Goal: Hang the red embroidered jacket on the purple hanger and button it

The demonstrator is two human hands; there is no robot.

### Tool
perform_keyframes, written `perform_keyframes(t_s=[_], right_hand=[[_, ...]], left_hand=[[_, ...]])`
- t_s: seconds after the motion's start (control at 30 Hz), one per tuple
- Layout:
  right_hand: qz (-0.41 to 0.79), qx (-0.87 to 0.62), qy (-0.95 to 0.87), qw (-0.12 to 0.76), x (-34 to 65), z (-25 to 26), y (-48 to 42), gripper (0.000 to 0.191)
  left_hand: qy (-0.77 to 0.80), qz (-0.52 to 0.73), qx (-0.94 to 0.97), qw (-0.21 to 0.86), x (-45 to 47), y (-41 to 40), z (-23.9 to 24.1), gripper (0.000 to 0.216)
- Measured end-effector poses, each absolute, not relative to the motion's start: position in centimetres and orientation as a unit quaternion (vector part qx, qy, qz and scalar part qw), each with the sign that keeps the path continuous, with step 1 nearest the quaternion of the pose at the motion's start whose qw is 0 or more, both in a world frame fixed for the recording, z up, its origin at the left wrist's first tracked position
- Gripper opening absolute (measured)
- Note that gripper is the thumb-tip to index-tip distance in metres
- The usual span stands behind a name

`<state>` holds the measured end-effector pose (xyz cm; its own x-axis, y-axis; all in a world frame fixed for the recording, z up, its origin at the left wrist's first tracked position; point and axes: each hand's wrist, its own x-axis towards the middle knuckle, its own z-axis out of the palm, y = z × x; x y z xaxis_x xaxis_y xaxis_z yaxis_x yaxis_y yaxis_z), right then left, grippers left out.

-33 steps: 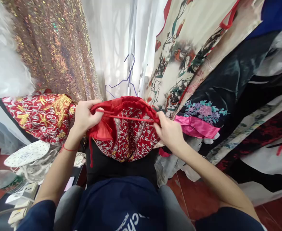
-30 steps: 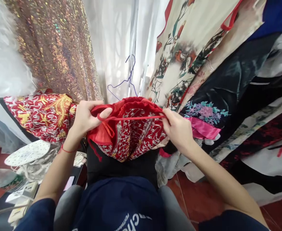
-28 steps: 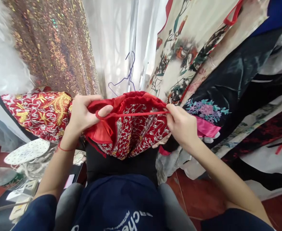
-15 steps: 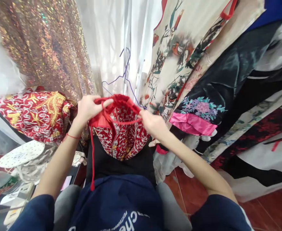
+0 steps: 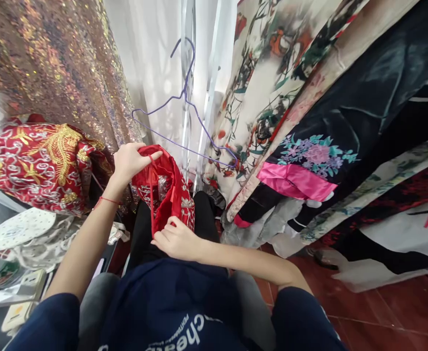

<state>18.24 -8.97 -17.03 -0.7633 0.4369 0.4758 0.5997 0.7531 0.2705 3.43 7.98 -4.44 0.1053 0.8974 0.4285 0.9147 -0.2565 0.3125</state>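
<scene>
Red embroidered garment (image 5: 174, 192) held open in front of us

Our left hand (image 5: 128, 163) is clamped on the far end of its opening, while our right hand (image 5: 177, 240) pinches the near end, close to our navy shirt (image 5: 173, 292). Between them we have a red cord (image 5: 151, 195) stretched. Beyond, we see a purple hanger (image 5: 185, 87); gold-embroidered red cloth (image 5: 58, 156) lies left, floral fabric (image 5: 250, 112) hangs right.
</scene>
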Motion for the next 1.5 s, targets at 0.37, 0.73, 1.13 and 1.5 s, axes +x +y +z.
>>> perform_keyframes(t_s=[0.37, 0.73, 1.13, 1.5], right_hand=[[-0.054, -0.295, -0.949, 0.096, 18.2, -16.2, -10.6, 0.033], [-0.081, -0.404, -0.911, -0.009, 17.6, -15.3, -10.9, 0.03], [-0.11, -0.554, -0.825, 0.008, 28.4, -10.2, -4.0, 0.032], [-0.065, -0.58, -0.808, -0.075, 36.0, -11.5, -2.2, 0.033]], left_hand=[[-0.606, -0.289, -0.741, 0.012, 2.4, 8.0, -4.8, 0.051], [-0.631, -0.315, -0.709, 0.0, 1.3, 9.2, -6.1, 0.049], [-0.519, -0.317, -0.794, -0.001, 6.0, 13.9, -4.0, 0.07], [-0.431, -0.134, -0.888, 0.085, 8.3, 14.9, -5.5, 0.061]])
